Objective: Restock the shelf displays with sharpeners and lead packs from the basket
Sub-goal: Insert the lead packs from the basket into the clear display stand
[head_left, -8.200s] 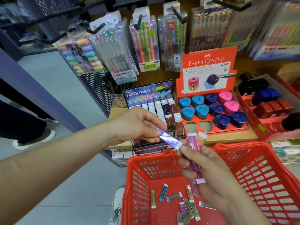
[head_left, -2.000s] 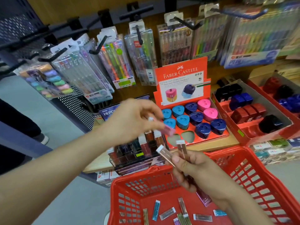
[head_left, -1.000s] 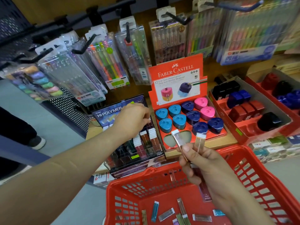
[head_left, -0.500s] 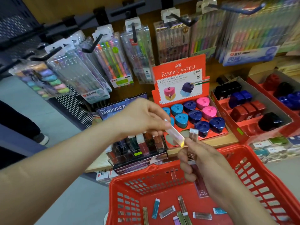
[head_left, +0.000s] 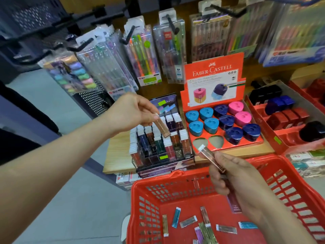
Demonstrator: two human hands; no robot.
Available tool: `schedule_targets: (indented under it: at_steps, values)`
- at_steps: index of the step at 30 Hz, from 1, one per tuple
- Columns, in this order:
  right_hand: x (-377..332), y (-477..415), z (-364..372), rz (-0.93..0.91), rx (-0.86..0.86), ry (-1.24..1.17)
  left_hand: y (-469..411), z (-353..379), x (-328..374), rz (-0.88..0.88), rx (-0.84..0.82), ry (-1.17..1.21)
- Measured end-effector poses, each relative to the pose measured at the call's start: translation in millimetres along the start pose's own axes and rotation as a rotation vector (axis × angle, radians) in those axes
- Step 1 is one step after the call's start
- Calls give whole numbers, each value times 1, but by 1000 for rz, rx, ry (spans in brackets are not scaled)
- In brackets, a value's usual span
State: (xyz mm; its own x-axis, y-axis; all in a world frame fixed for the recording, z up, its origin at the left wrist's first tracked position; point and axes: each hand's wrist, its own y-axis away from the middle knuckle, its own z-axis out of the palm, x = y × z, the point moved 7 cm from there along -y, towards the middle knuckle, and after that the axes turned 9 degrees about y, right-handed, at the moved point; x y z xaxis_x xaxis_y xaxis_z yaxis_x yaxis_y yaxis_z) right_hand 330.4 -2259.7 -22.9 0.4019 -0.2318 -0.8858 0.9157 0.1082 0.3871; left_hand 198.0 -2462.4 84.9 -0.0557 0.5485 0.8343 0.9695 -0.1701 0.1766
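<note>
My left hand (head_left: pixel 131 111) pinches a copper lead pack (head_left: pixel 162 128) just above the clear lead-pack display (head_left: pixel 161 143), which holds rows of white-capped packs. My right hand (head_left: pixel 233 175) grips another copper lead pack (head_left: pixel 210 156), and a purple pack (head_left: pixel 233 205) hangs below its palm, over the red basket (head_left: pixel 175 182). Several loose lead packs (head_left: pixel 188 221) lie on the basket floor. The red Faber-Castell sharpener tray (head_left: pixel 223 125) holds blue, navy and pink sharpeners, with two vacant slots (head_left: pixel 207 141) at its front left.
Pen packs (head_left: pixel 146 57) hang on black hooks above the shelf. A second red tray of black, blue and red sharpeners (head_left: pixel 284 117) sits to the right. A dark perforated rack (head_left: pixel 95 101) stands to the left, and grey floor lies beyond it.
My left hand has carried the copper pack it took from my right hand up and left, over the lead display. My right hand now holds one upright pack fewer.
</note>
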Motion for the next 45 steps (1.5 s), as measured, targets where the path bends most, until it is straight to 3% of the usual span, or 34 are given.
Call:
schedule_targets:
  at_steps: [4, 10, 20, 33, 41, 43, 45]
  values:
    - [4, 1, 8, 7, -77, 86, 0, -18, -10, -7, 18, -133]
    - [7, 2, 18, 16, -46, 122, 6, -13, -36, 25, -27, -400]
    - [17, 0, 21, 54, -15, 82, 9, -8, -42, 102, -5, -375]
    - [15, 2, 20, 50, -3, 59, 21, 29, -45, 292, -69, -713]
    - [9, 5, 23, 13, 10, 76, 19, 15, -30, 213, 29, -597]
    - [5, 6, 25, -7, 8, 110, 22, 13, -16, 161, 17, -367]
    - [2, 8, 28, -23, -4, 141, 29, 29, -10, 28, -150, -62]
